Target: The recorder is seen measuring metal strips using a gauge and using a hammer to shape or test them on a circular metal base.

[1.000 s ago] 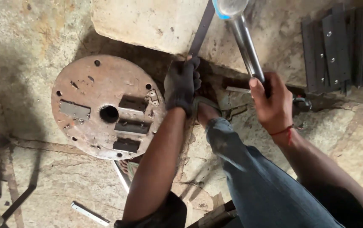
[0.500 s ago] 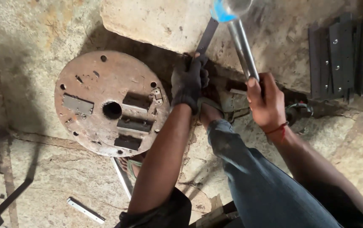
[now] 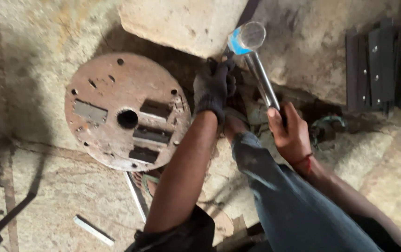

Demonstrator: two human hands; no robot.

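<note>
Left hand (image 3: pixel 214 88): gloved in dark knit fabric, clenched around a dark flat metal bar (image 3: pixel 246 14) that slopes from the glove up toward the top edge of the view. Lower end of the bar hidden under the glove.

Right hand (image 3: pixel 290 133): bare, red thread at the wrist, closed in a grasp on the shiny tubular handle of a hammer (image 3: pixel 261 77). Hammer raised, its round polished head (image 3: pixel 251 35) with a blue band at the upper end, just right of the flat bar and just above the glove. Handle angled down and right into the palm, thumb laid along it.

Position of work: on stone floor, below a pale stone block (image 3: pixel 181 23), between the 2 forearms. Knee in blue denim (image 3: pixel 275 186) drawn up between the arms.

Surroundings: rusty round steel plate (image 3: pixel 125 109) flat on the floor, left of the gloved hand, with 1 central round hole, several rectangular slots and small perimeter holes. Stack of dark flat steel strips (image 3: pixel 382 65) at upper right, well apart from the hands. Short pale metal piece (image 3: pixel 93 230) on the floor at lower left.
</note>
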